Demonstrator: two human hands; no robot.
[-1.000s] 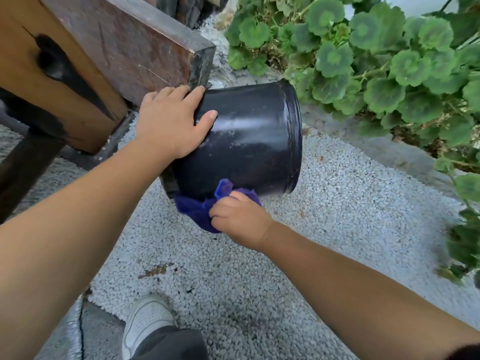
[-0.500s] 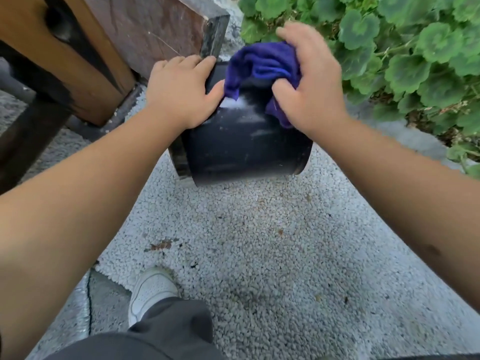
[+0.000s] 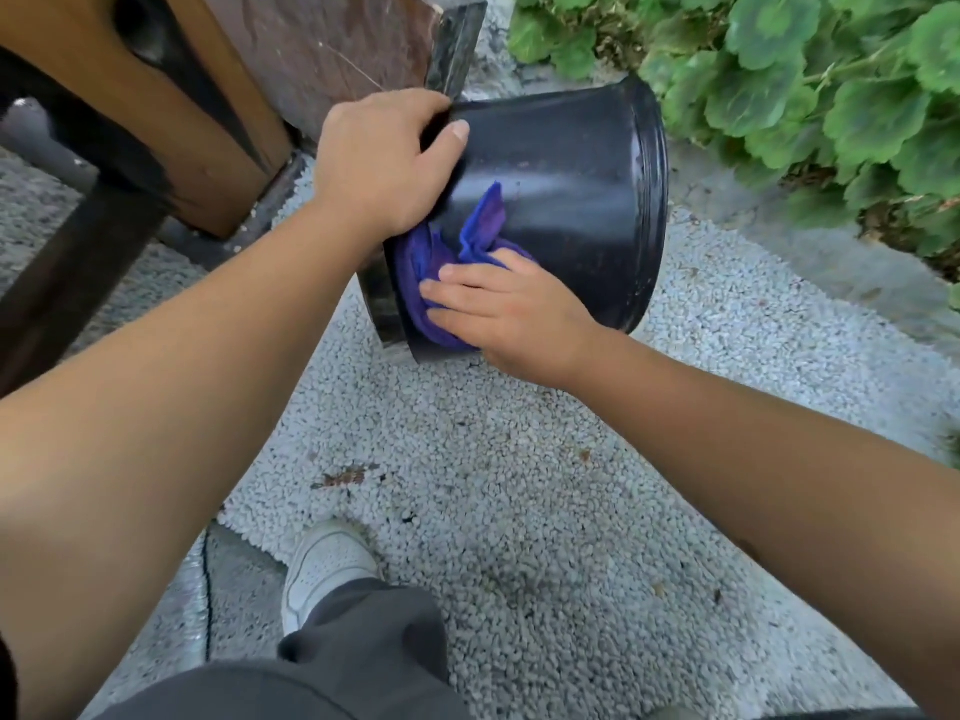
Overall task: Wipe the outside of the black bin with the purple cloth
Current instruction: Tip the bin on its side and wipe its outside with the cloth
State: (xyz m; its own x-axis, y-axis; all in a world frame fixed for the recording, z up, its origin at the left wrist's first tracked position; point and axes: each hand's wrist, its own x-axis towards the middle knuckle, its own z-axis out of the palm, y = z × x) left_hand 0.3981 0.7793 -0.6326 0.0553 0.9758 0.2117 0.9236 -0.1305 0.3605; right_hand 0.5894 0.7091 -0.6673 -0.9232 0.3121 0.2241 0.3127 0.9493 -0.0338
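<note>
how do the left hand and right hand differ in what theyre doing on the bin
The left hand grips the black bin bare at its base end, near the wooden bench. The right hand lies flat, pressing the purple cloth on the lower side wall. Both touch the bin's outside.

Light: I see soft, even daylight with no hard shadows.
Glare: a pale sheen streaks the black bin (image 3: 571,200).
Blur: leaves (image 3: 831,96) at upper right smear slightly.
Distortion: my wide lens stretches both forearms toward the lower corners.
</note>
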